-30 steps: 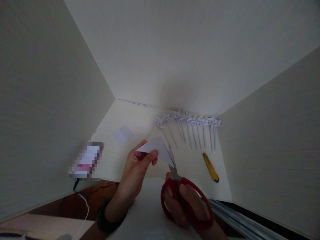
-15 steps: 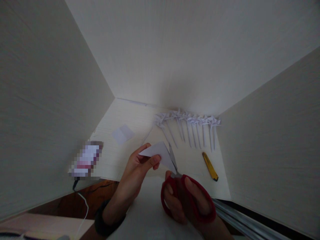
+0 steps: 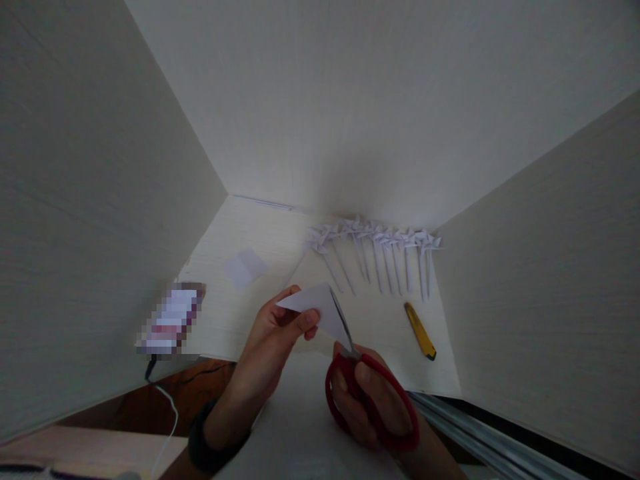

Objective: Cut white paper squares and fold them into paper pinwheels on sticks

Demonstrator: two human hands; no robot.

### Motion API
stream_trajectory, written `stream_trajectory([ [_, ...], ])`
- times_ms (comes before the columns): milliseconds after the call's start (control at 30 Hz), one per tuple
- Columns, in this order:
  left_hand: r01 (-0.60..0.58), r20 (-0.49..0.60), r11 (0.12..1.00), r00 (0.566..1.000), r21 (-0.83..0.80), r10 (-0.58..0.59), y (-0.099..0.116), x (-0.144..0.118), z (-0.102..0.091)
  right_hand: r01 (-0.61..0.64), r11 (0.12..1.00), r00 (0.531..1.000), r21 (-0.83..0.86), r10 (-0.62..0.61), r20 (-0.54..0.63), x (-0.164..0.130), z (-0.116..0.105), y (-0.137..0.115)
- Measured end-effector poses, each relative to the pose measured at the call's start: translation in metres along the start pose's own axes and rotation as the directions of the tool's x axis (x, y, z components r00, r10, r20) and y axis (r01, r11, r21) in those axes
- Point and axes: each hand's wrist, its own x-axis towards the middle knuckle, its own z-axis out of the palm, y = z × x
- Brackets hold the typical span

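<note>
My left hand (image 3: 283,323) pinches a folded, triangular piece of white paper (image 3: 323,308) between thumb and fingers. Red-handled scissors (image 3: 406,437) are in my right hand (image 3: 357,400), with thumb and fingers through the loops. Their blades lie nearly closed along the paper's right edge. Whether the blades have cut into it I cannot tell. Beyond my hands, several white paper pinwheels (image 3: 383,237) on thin sticks lie in a row. A creased square of paper (image 3: 245,268) rests flat to the left of them.
A yellow utility knife (image 3: 420,331) lies at the right. On the left is a blurred-out phone (image 3: 173,320) with a cable (image 3: 170,400) running down from it. Thin paper sticks (image 3: 273,204) lie along the back wall. Pale walls enclose the surface on three sides.
The scissors' blades have come together along the paper's right edge, and the red handles have drawn closer. My left hand and the paper have hardly moved.
</note>
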Motion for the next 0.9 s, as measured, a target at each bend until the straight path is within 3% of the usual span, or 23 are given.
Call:
stream_trajectory([
  [100, -0.011, -0.055, 0.996, 0.998, -0.091, 0.006, 0.000, 0.004, 0.000, 0.072, 0.997, 0.997, 0.030, -0.071, -0.015, -0.004, -0.003, 0.006],
  [233, -0.082, -0.167, 0.914, 0.986, -0.398, 0.015, 0.005, 0.015, -0.003, 0.064, 0.990, 0.995, 0.128, -0.073, 0.065, -0.015, -0.013, 0.014],
  [433, 0.056, 0.016, 0.750, 0.998, -0.659, -0.060, 0.010, 0.024, -0.002, 0.021, 1.000, 0.991, 0.023, -0.023, 0.129, -0.023, -0.019, 0.006],
  [633, 0.147, 0.118, 0.689, 0.989, -0.710, -0.090, 0.007, 0.020, 0.006, 0.042, 0.997, 0.997, -0.059, -0.038, 0.063, -0.021, -0.007, -0.010],
  [900, 0.119, 0.121, 0.796, 0.991, -0.594, -0.058, -0.001, 0.020, 0.005, 0.127, 0.991, 0.987, -0.035, -0.122, 0.104, -0.013, -0.005, -0.006],
])
